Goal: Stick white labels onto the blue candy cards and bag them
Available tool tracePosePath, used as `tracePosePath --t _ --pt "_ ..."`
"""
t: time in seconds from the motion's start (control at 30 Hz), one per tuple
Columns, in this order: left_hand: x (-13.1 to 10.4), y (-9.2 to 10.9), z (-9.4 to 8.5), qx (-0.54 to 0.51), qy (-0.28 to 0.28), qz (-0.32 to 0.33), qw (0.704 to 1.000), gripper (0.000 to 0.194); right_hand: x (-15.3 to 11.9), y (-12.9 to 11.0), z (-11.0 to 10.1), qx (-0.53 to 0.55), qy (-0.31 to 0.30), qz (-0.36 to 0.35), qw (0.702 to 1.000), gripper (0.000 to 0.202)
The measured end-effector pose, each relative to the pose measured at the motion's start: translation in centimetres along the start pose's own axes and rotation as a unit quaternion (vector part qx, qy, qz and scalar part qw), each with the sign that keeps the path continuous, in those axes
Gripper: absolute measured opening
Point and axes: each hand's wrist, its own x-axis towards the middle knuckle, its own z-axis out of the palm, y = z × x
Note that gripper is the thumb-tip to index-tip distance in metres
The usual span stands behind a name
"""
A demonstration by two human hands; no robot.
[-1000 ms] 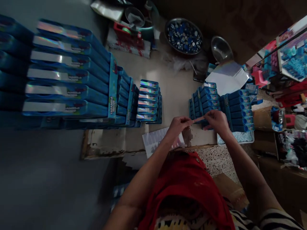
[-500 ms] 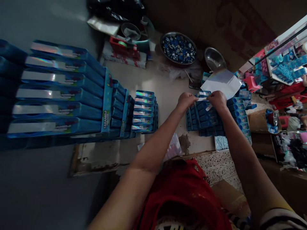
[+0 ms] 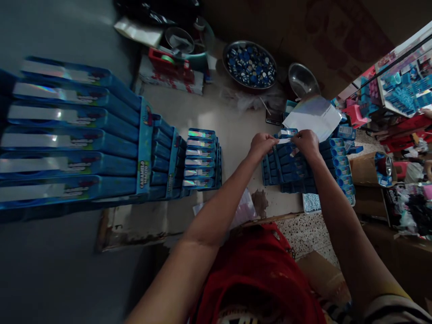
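A narrow white sticker strip (image 3: 284,141) is stretched between my two hands. My left hand (image 3: 262,145) pinches its left end between thumb and fingertips. At the other end, the fingers of my right hand (image 3: 306,141) are closed on it; a small pale piece hangs below them. Directly under the hands is a stack of blue tube-shaped packs (image 3: 286,168) in display boxes, partly covered by my right hand and forearm. A white sheet (image 3: 312,119) lies just beyond my right hand.
Blue boxes with shiny white strips stand at the left (image 3: 70,135) and in a smaller stack (image 3: 200,159) mid-table. Behind are a metal bowl of blue-and-white pieces (image 3: 249,65), an emptier bowl (image 3: 303,81) and a red tape dispenser (image 3: 172,65). A tray of light-blue bits (image 3: 312,202) sits by the table edge.
Both hands keep their hold on the strip and have barely moved. The view has shifted slightly, so the blue boxes at the left appear farther left.
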Motion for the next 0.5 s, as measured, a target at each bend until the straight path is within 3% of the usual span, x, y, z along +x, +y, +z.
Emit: tracePosePath --t 0.33,0.5 --pt "1.1 -0.5 -0.3 -0.008 -0.005 -0.011 1.0 0.015 0.5 0.5 0.5 0.045 -0.018 -0.002 0.999 0.019" --pt "1.3 -1.0 0.4 -0.079 -0.017 -0.046 0.996 0.018 1.4 1.0 0.9 0.036 0.003 0.015 0.999 0.021"
